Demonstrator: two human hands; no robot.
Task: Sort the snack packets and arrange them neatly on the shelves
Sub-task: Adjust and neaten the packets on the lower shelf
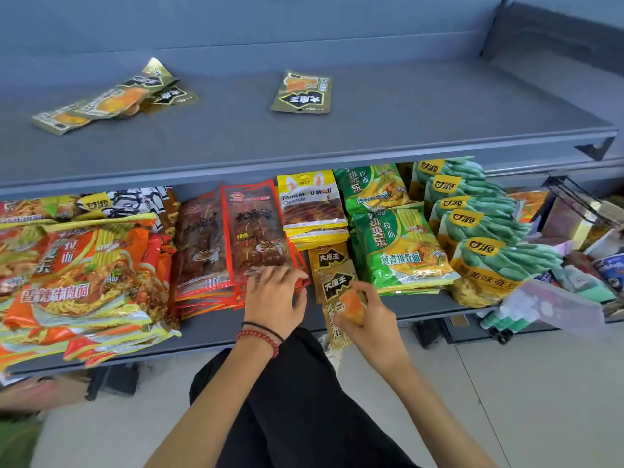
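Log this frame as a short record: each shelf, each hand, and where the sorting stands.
upper shelf: olive pile at left, single olive packet mid-shelf, both loose
lower shelf: left to right, orange noodle packets, red skewer packets, yellow packets, green noodle packets, teal bean packets, in stacks
left hand: rests on red skewer packets' front edge
right hand: holds gold packet over the gap between red and green stacks
sorting: upper shelf not yet arranged
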